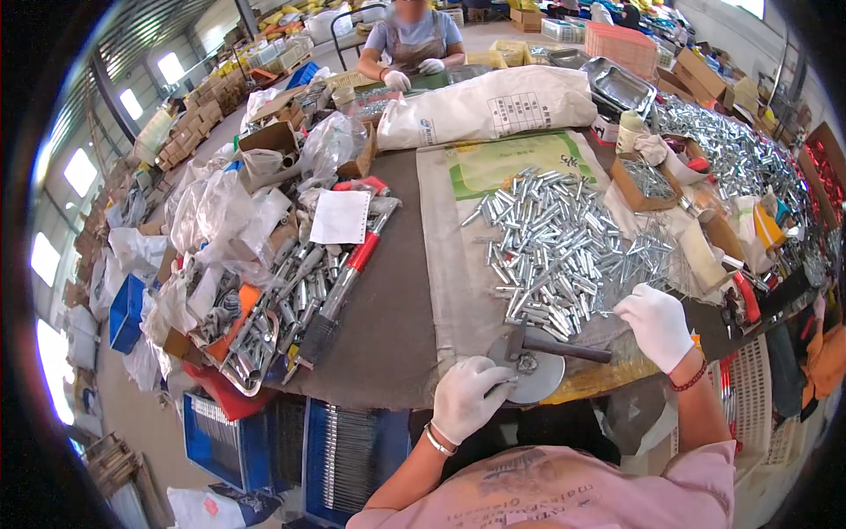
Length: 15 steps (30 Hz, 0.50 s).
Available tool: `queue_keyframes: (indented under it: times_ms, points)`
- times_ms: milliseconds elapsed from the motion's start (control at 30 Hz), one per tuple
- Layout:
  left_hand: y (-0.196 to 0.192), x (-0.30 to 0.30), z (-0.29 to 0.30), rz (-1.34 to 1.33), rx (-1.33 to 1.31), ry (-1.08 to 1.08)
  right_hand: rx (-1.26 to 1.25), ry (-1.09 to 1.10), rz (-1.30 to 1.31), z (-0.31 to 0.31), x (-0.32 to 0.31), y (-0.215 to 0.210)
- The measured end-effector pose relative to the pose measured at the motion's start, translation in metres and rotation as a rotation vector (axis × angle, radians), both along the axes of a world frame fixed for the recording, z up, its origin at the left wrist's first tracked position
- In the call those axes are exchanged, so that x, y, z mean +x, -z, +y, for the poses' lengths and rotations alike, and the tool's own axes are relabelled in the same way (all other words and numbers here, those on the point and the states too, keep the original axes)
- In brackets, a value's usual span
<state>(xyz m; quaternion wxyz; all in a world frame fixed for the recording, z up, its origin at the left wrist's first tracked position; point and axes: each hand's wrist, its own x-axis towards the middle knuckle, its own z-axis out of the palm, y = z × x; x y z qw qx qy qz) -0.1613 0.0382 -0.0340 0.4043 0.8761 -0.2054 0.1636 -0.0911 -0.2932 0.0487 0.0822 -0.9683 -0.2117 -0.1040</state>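
Observation:
My left hand [471, 397], in a white glove, is closed around a small metal tube, its shiny end showing by the fingertips. Just right of it lies a round metal plate [545, 381] with a small metal lump on it. A hammer [573, 349] rests across the plate's far edge, its dark handle pointing right. My right hand [656, 324], also gloved, reaches to the near right edge of the parts; its fingertips pinch what looks like a thin metal pin. Ahead spreads a heap of silver metal tubes [551, 251], with thin pins [650, 256] at its right.
A stuffed white sack [489, 106] lies across the table's far side; behind it a gloved co-worker [412, 53] sits. Tools and plastic bags crowd the left, including a red-handled tool [348, 273]. At right are a cardboard box [648, 181] and more metal parts [731, 141]. Blue crates [308, 458] stand below.

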Motion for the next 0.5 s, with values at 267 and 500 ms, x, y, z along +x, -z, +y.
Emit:
queue_keyframes:
  times_ms: [267,500]
  points:
    - [0.004,-0.003,0.003,0.008,0.025,-0.014,0.388,-0.231,-0.054,0.069,-0.017,-0.046]
    - [0.004,0.001,0.0,-0.034,0.001,0.006,0.304,-0.371,0.063,0.086,-0.022,-0.026]
